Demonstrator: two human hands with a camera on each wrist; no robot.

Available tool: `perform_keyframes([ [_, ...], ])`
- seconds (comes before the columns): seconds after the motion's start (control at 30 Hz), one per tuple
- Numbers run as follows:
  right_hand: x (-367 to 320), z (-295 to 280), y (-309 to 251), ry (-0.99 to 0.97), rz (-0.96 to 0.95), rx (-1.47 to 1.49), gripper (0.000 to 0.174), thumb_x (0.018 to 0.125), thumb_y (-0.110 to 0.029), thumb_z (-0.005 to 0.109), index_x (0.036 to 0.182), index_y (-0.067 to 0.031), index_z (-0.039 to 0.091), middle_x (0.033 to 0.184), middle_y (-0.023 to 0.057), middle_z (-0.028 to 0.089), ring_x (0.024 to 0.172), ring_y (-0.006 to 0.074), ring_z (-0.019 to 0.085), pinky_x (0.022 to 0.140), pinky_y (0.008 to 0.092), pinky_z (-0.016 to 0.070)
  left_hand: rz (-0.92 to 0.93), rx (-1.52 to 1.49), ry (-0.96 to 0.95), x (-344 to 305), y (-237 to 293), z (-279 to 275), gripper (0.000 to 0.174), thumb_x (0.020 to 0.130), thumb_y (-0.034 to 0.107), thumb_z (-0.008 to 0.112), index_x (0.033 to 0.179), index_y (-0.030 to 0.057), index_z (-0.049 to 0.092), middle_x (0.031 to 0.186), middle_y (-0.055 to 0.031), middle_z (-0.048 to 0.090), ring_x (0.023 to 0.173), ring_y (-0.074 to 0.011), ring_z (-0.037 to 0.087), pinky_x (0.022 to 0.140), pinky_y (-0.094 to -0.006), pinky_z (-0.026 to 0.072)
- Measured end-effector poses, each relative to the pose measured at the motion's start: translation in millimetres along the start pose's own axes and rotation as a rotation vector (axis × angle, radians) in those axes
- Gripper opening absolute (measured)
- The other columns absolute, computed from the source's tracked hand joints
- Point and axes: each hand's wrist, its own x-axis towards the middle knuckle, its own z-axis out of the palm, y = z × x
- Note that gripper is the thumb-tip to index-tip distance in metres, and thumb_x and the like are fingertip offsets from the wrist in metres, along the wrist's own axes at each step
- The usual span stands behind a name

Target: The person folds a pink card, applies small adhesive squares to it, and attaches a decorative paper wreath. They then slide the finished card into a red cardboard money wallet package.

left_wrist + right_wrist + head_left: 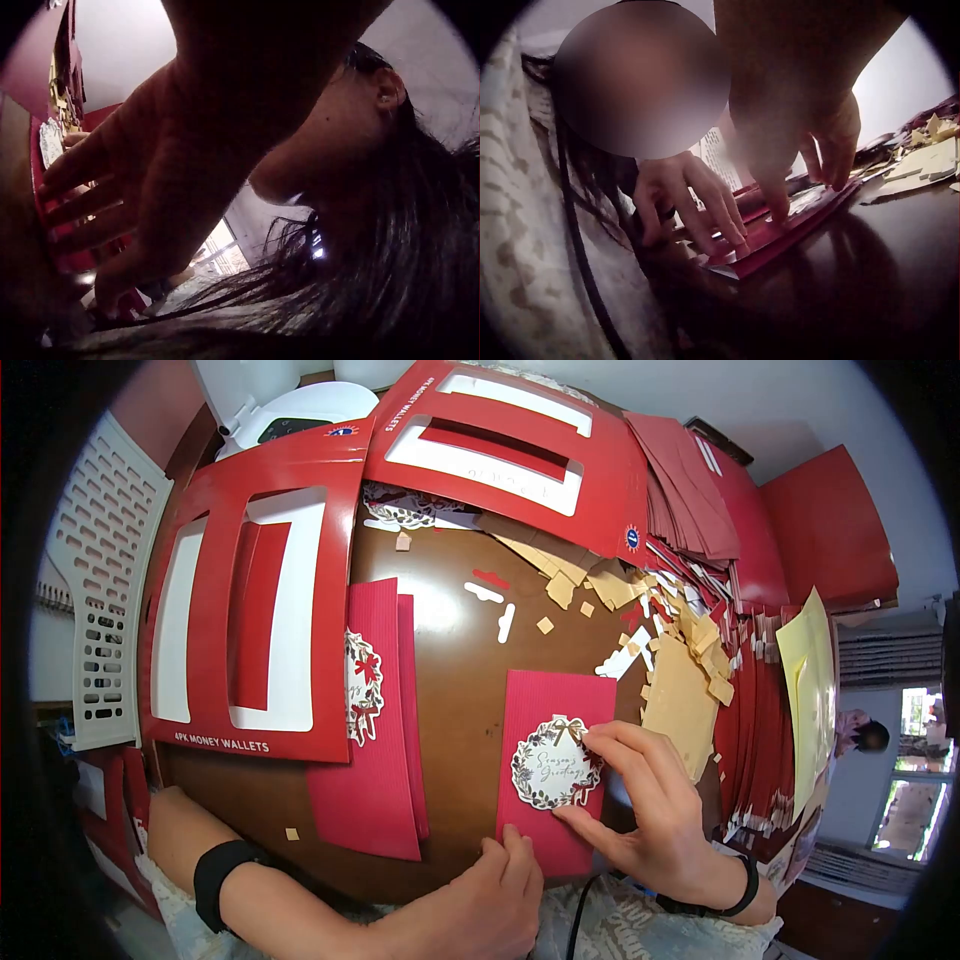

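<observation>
The left hand [495, 910] is laid flat at the near edge of the counter [450, 660], wrist bent inward. Its fingers [75, 199] are held straight and slightly spread, and their tips are pressed on the lower edge of a red envelope [545, 710]. Nothing is gripped by it.

The right hand [650, 810] is brought in from the right, palm down and fingers arched. The forefinger is set on the upper right rim of a round sticker [550, 768] and the thumb on its lower rim. In the right wrist view the fingertips [780, 214] are seen pushed down onto the envelope [780, 240], not closed round anything. The hands are apart, with the envelope's lower half between them.

The envelope is laid upright on the brown counter, just in front of the person, and its face is finely ribbed. The sticker is placed on its middle. It is white with a scalloped edge, ringed by a wreath with a bow on top, and "Season's Greetings" is written across it in script.

A pile [375, 740] of like envelopes lies just to the left, with a second wreath sticker [362, 685] at its edge. Beside it a red card pack [240, 630] is printed "4PK MONEY WALLETS". Tan scraps [600, 580] are scattered behind.
</observation>
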Motion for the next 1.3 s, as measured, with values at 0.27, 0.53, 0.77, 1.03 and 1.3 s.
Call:
perform_keyframes([
  [0.27, 7.3, 2.5, 5.4, 0.002, -0.018, 0.01, 0.058, 0.073, -0.008, 0.084, 0.123, 0.0081, 0.058, 0.12, 0.0213, 0.059, 0.105, 0.0371, 0.061, 0.09, 0.0422, 0.0519, 0.01, -0.01, 0.012, -0.3, -1.9, -0.3, 0.04, 0.091, 0.021, 0.056, 0.116, -0.0063, 0.072, 0.129, -0.0228, 0.065, 0.121, -0.0363, 0.058, 0.096, -0.039, 0.0471],
  [0.53, 9.0, 2.0, 6.6, -0.012, -0.01, 0.008, 0.059, 0.074, -0.008, 0.084, 0.124, 0.0085, 0.058, 0.121, 0.0219, 0.058, 0.106, 0.0375, 0.06, 0.091, 0.0425, 0.0515, 0.037, -0.006, 0.013, -1.7, -4.6, -2.3, 0.043, 0.09, 0.022, 0.055, 0.117, -0.0081, 0.071, 0.129, -0.0234, 0.065, 0.121, -0.0363, 0.059, 0.096, -0.0382, 0.0472],
  [0.77, 9.3, 1.7, 6.2, -0.026, -0.012, 0.001, 0.059, 0.074, -0.008, 0.084, 0.124, 0.0086, 0.058, 0.121, 0.0213, 0.057, 0.107, 0.0375, 0.06, 0.092, 0.0427, 0.0512, 0.039, -0.012, 0.011, -2.0, -5.4, -3.7, 0.043, 0.09, 0.022, 0.055, 0.117, -0.0083, 0.07, 0.129, -0.0235, 0.065, 0.121, -0.0362, 0.059, 0.096, -0.038, 0.0472],
  [1.03, 9.5, 0.0, 4.5, -0.059, 0.006, 0.005, 0.058, 0.075, -0.008, 0.083, 0.124, 0.0088, 0.058, 0.123, 0.0212, 0.057, 0.11, 0.0378, 0.059, 0.094, 0.0429, 0.0508, 0.038, -0.015, 0.035, -3.0, -5.3, -2.2, 0.043, 0.09, 0.022, 0.055, 0.117, -0.0084, 0.07, 0.128, -0.0231, 0.066, 0.12, -0.0358, 0.059, 0.096, -0.038, 0.0472],
  [1.3, 10.4, -2.0, 3.2, -0.09, 0.015, 0.009, 0.057, 0.076, -0.007, 0.082, 0.126, 0.0078, 0.058, 0.124, 0.0212, 0.056, 0.11, 0.0379, 0.059, 0.094, 0.043, 0.0507, 0.035, -0.017, 0.019, -2.3, -4.8, -3.2, 0.044, 0.09, 0.022, 0.055, 0.118, -0.0084, 0.07, 0.128, -0.0232, 0.066, 0.12, -0.036, 0.059, 0.097, -0.0382, 0.0472],
])
